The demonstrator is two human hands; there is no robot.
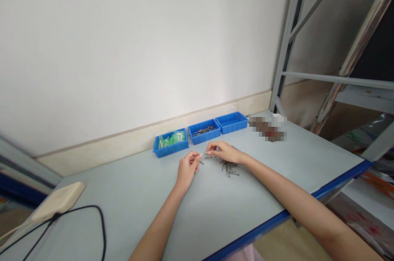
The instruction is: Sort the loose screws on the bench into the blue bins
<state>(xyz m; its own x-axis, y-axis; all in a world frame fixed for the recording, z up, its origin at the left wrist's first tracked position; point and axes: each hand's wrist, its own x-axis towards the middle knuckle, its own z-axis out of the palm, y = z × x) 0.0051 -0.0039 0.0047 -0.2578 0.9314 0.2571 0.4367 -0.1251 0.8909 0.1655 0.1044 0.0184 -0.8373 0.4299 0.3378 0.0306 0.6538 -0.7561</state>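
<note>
The left hand (186, 170) and right hand (224, 152) pinch a small part (202, 154) – apparently a screw – raised for fine control above the worktop (129, 203), just beside the loose screws (229, 168), with blue bins (203, 137) within reach

1. Wall: a white painted wall (138, 47) stands beyond the fingers (212, 149), brightest directly past them, with a cream skirting band (92, 156) along its base.
2. Furniture: a pale grey workbench top (123, 220) with blue edge trim (246, 236) lies under the fingers.
3. Right of the fingers: a grey steel shelving rack (289, 43) stands upright, with a chrome pole (360, 51) leaning beyond it.
4. Floor: a beige floor (286, 244) shows past the bench edge, nearer than the fingers.
</note>
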